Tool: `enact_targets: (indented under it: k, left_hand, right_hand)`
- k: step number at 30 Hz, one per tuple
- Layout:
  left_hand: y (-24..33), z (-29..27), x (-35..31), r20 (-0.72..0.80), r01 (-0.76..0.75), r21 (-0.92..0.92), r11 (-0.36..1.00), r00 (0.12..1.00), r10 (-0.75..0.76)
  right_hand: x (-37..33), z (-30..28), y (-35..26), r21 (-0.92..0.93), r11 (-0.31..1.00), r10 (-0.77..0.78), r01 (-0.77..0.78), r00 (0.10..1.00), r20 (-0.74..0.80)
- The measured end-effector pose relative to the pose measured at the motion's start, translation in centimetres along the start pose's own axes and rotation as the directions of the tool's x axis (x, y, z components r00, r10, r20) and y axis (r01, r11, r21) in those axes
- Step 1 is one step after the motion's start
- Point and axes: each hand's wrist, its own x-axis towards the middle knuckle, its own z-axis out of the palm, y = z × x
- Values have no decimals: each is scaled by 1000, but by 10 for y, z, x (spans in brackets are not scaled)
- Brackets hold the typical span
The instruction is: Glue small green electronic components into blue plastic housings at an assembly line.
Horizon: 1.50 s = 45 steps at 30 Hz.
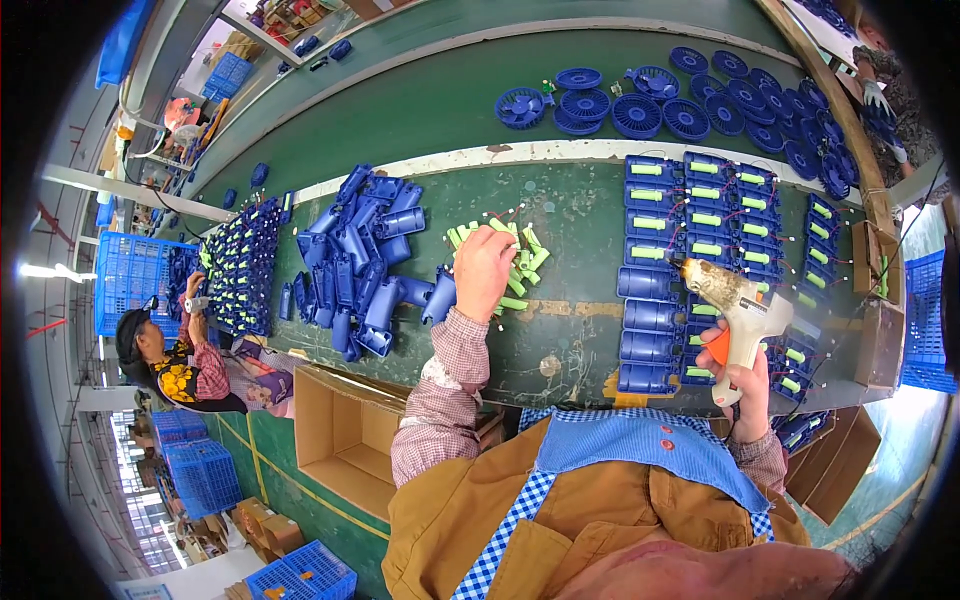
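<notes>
While curved blue plastic shells (350, 245) lie heaped, the left hand (484, 268) curls over loose light-green cylinders (537, 258), whether holding one cannot be told, and over columns of similar shells (647, 286) the right hand (748, 385) wraps round a stained white glue gun (748, 322).

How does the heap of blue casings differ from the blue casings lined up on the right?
The heap lies jumbled, while the lined-up casings sit in neat columns. Many lined-up casings hold green cylinders; the heap shows none. Both lie on the green tabletop.
</notes>
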Motion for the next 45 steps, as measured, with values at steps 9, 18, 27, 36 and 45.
enact_targets:
  k: [9,18,27,36,45]
  left_hand:
    - [-2,-1,3,133,226,-336,915,973,-191]
    - [-22,-14,9,414,284,-510,812,908,-57]
    - [-13,-19,10,431,256,-447,857,901,-44]
    - [-18,-14,5,201,56,146,988,976,-85]
    - [-26,-9,9,-265,149,232,961,961,-85]
  right_hand:
    - [-1,3,0,10,1000,9,-9,1000,21]
    - [0,2,2,12,1000,6,-6,1000,1]
    - [0,-1,3,5,1000,-6,6,1000,12]
    - [2,-1,2,3,1000,-12,12,999,31]
    - [0,-2,2,6,1000,-5,5,1000,26]
